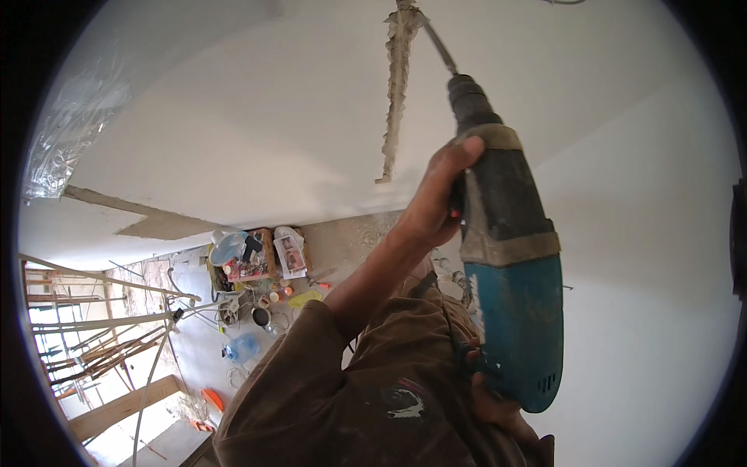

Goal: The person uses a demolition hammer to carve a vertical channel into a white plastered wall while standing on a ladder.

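Note:
A dusty blue and black hammer drill (510, 311) is raised against a white wall (257, 117). Its chisel bit (437, 43) reaches the top of a rough vertical groove (397, 93) cut into the plaster. My left hand (436, 194), coming out of a brown sleeve, grips the drill's front neck. My right hand (490, 401) is wrapped around the rear handle at the bottom, mostly hidden behind the tool body.
On the dusty floor at the left lie boxes and papers (257, 261), a small pot (261, 316), a blue water bottle (243, 348), an orange object (212, 399), long rods (101, 323) and a wooden plank (117, 409). Plastic sheeting (70, 132) hangs at the upper left.

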The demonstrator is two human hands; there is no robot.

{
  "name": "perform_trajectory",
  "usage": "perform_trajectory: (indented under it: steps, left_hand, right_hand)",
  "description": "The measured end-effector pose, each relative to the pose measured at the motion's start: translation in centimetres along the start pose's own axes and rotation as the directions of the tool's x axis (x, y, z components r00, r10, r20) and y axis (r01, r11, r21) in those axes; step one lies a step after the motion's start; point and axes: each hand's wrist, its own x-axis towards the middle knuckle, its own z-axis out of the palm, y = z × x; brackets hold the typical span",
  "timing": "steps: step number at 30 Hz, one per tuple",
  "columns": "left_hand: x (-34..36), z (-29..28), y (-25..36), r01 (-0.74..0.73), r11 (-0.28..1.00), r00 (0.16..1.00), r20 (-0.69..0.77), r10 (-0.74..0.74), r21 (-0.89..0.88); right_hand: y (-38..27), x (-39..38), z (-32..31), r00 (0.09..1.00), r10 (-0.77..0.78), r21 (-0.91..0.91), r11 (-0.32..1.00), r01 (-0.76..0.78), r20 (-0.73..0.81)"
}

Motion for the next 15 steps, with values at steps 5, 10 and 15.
perform_trajectory:
  steps: [5,10,15]
  left_hand:
    - [0.7,1.6,-0.8,0.018,0.999,0.999,-0.04,-0.016,0.041]
    - [1.3,1.2,0.4,-0.009,0.999,1.0,0.0,0.009,0.04]
    - [2.3,0.3,0.9,0.021,0.999,0.998,0.063,-0.024,0.047]
  right_hand:
    - [0.7,-0.2,-0.6,0.993,-0.003,0.22,0.975,0.03,-0.122]
    - [1.2,0.6,-0.3,0.991,-0.067,0.172,0.981,0.087,-0.119]
    - [2.9,0.3,0.8,0.976,-0.14,-0.135,0.984,0.119,-0.164]
